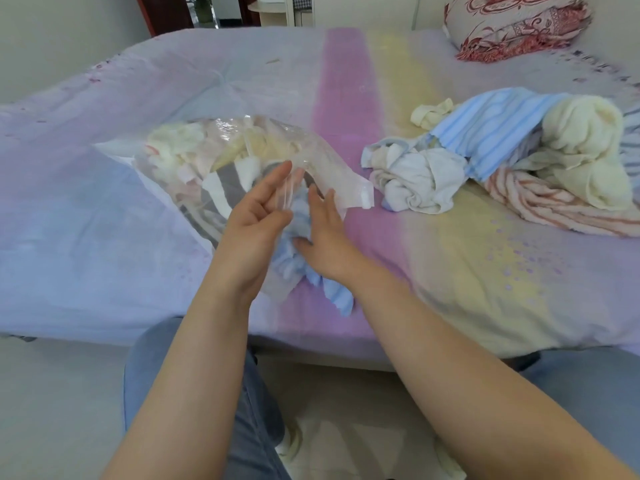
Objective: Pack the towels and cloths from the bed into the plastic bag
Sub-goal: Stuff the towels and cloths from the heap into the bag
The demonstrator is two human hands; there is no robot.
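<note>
A clear plastic bag (pixel 221 147) lies on the bed (pixel 104 202), stuffed with cream, pink and grey-striped cloths. A light blue cloth (pixel 301 271) sticks out of its mouth toward me. My left hand (pixel 258 216) pinches the bag's near rim with fingers spread. My right hand (pixel 325 237) presses flat on the blue cloth at the opening, palm down, fingers apart. A pile of loose towels (pixel 519 161) lies to the right: blue-striped, white, cream and red-striped pieces.
A small cream cloth (pixel 431 114) lies just left of the pile's top. A red-patterned pillow (pixel 519 26) rests at the far right corner. The bed edge runs close to my knees, with floor below.
</note>
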